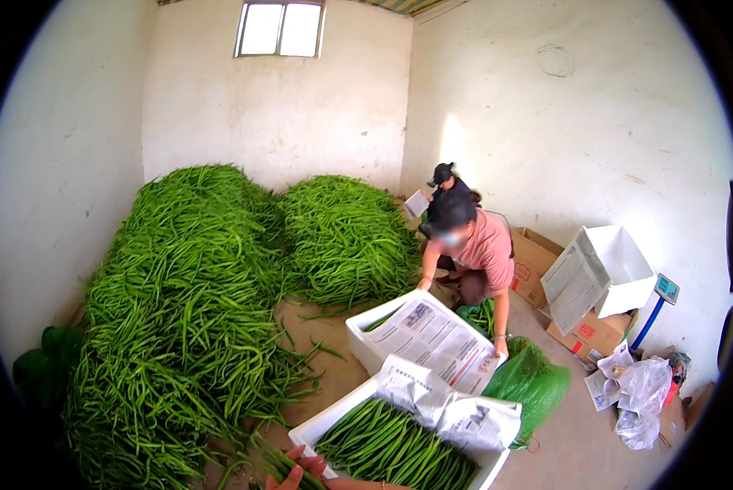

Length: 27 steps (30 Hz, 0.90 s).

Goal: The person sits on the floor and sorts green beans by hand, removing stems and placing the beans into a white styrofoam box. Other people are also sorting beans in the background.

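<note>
At the lower edge, my left hand (284,479) is closed round a small bunch of long green peppers (273,459). My right hand (313,464) meets it at the same bunch, its fingers curled; the lower parts of both hands are cut off by the picture edge. Right beside them stands a white foam box (304,432) filled with green peppers (395,445) laid in line. A sheet of newspaper (448,406) folds over its far side. On the left, a large heap of loose green peppers (191,327) reaches close to my hands.
A co-worker in a pink shirt (494,245) crouches, both hands on newspaper (436,335) over a second foam box (365,347). Behind, another person (450,183) holds paper. Around them are another pepper heap (346,237), a green net bag (534,384), cartons (532,265), a scale (666,289) and plastic bags (644,388).
</note>
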### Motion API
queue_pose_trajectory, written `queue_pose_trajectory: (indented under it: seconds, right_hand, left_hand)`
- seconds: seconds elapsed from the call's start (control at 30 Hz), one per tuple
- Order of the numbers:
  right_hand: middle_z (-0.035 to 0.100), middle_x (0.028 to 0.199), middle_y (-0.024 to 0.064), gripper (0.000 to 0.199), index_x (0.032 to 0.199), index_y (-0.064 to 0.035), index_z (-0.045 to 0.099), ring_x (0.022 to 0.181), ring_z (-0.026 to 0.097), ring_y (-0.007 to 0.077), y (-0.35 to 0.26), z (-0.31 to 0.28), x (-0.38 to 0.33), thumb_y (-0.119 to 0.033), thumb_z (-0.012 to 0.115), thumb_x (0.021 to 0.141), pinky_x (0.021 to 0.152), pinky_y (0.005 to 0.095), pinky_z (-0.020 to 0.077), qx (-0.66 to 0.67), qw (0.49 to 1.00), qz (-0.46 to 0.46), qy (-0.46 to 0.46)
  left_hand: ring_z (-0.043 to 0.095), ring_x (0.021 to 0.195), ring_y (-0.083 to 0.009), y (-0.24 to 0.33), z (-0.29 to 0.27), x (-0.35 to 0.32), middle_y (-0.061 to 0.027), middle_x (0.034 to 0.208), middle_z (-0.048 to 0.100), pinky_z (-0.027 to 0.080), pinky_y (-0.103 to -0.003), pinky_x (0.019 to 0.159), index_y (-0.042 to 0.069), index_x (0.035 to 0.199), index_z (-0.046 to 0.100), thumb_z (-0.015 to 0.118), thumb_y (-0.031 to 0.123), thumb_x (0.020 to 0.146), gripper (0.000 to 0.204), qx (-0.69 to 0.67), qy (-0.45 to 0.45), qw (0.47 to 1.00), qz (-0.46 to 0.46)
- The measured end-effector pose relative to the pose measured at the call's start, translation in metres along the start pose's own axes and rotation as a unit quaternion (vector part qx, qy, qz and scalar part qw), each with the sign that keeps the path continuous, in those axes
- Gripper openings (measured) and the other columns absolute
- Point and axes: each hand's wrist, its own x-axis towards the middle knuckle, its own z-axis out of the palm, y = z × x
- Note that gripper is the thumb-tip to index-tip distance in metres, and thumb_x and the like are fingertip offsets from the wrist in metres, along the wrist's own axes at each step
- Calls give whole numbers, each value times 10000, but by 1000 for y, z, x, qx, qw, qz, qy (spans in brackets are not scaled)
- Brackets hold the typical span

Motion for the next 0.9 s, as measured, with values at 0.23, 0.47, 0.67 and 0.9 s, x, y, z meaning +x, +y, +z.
queue_pose_trajectory:
  seconds: [0.23, 0.47, 0.67, 0.9]
  right_hand:
    - [603, 723, 70, 242, 796, 2, 585, 603, 566, 121, -1, -11, -28, -234, 626, 759, 542, 256, 466, 64, 997, 29, 9]
    - [623, 757, 68, 262, 869, -16, 627, 654, 591, 127, 18, 4, -42, -251, 640, 753, 594, 251, 482, 79, 995, 10, 58]
    - [629, 775, 75, 236, 829, -23, 631, 681, 601, 113, 21, 17, -48, -234, 525, 836, 607, 240, 480, 205, 978, 46, 2]
    - [562, 938, 137, 347, 1042, -3, 503, 819, 559, 198, 63, -66, -119, -241, 568, 798, 677, 297, 465, 191, 868, 40, 457]
  left_hand:
    - [484, 1016, -232, -12, -2, -5, -136, 1097, 491, 402, -348, 881, 25, 1220, 342, 465, 99, 856, 391, 50, -16, 999, -3]
    - [491, 1005, -232, -20, -3, -7, -141, 1109, 489, 405, -349, 877, 33, 1220, 342, 479, 91, 846, 402, 69, -36, 996, -37]
    - [497, 996, -231, -21, -5, -6, -146, 1120, 487, 408, -350, 873, 40, 1220, 341, 490, 83, 838, 413, 71, -32, 996, -36]
    - [506, 987, -232, -21, -22, -16, -151, 1138, 481, 414, -352, 866, 49, 1221, 334, 505, 75, 827, 430, 21, -58, 997, -46]
